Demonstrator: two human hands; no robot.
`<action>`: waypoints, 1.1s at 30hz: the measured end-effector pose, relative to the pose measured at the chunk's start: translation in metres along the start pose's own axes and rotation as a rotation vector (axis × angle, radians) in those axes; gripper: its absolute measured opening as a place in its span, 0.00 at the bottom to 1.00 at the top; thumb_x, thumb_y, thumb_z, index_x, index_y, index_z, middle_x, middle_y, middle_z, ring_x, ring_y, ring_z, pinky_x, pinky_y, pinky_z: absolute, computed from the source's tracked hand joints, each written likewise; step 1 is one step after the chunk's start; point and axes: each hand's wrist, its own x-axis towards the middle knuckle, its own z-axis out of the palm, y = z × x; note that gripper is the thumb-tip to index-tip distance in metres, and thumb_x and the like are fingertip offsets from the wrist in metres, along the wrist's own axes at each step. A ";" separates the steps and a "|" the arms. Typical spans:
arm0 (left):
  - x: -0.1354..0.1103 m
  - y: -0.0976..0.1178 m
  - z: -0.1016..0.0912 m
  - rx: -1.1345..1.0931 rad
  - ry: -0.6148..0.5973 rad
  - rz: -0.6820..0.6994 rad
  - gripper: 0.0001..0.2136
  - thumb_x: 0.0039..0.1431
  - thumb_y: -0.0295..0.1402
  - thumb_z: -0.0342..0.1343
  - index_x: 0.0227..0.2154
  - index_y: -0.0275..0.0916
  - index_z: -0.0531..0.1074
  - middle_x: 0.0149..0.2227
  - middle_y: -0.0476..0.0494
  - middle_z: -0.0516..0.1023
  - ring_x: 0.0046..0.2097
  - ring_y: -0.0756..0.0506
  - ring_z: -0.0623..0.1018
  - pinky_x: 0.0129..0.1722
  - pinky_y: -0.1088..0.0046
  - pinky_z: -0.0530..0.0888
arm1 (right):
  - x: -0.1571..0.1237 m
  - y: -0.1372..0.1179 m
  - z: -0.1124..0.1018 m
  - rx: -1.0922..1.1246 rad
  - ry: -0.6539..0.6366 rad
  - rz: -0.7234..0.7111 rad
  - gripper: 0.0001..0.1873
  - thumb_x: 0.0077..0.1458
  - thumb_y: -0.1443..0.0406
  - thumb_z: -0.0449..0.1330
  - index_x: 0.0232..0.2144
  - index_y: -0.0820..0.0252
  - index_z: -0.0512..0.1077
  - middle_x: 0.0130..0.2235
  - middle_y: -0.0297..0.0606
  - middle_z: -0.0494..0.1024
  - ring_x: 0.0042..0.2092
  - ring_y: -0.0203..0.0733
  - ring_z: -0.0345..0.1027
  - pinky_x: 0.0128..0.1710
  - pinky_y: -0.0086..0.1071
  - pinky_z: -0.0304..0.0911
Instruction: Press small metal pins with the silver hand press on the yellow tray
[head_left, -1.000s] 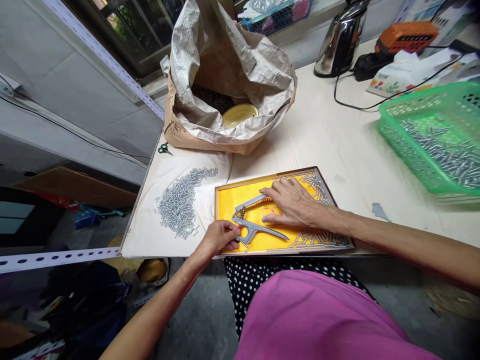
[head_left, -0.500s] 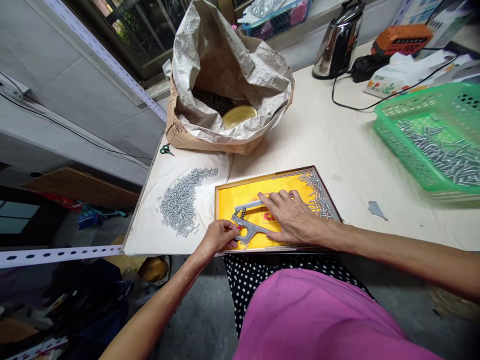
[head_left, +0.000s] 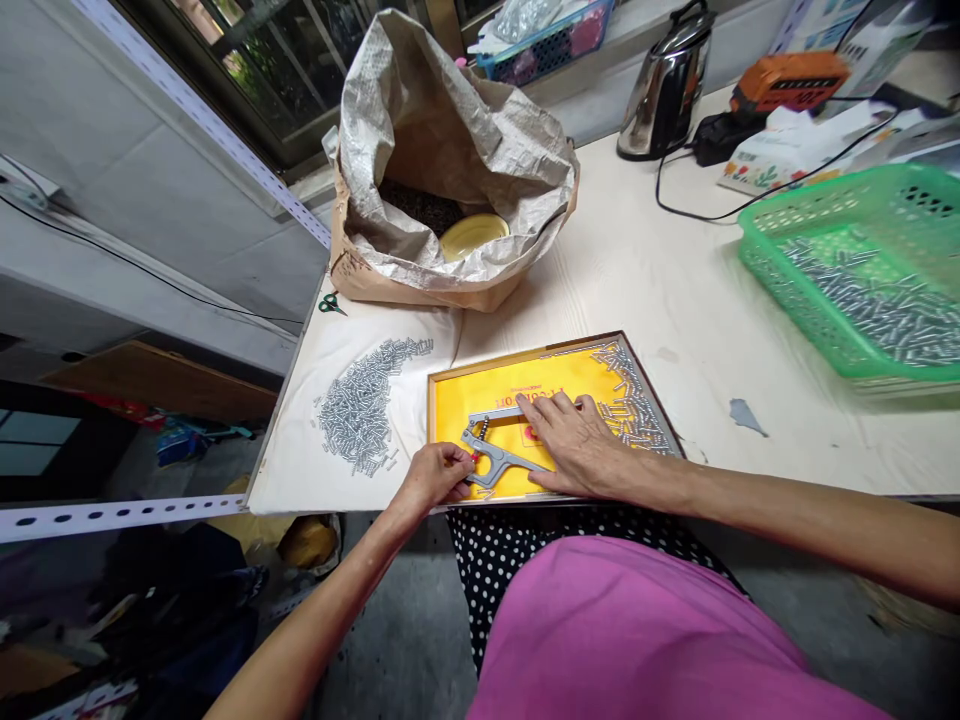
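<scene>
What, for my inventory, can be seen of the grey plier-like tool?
The grey, metal-looking tool is inside the yellow-bottomed tray, its handles spread apart. A dark coil spring sits between them; a red part shows near the left hand, which partly hides the opposite end. The right hand spans the handles.

Saw 2 bare arms (head_left: 337,590) extended forward. Left hand (head_left: 435,473) was pinched; right hand (head_left: 577,440) gripped wide, palm down.
</scene>
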 end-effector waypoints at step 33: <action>0.029 0.035 0.026 0.983 0.311 0.802 0.16 0.63 0.42 0.58 0.47 0.36 0.75 0.42 0.37 0.79 0.46 0.39 0.75 0.46 0.64 0.73 | 0.047 0.030 0.009 -0.031 -0.045 -0.211 0.19 0.66 0.54 0.54 0.41 0.65 0.73 0.40 0.48 0.75 0.42 0.49 0.62 0.41 0.39 0.52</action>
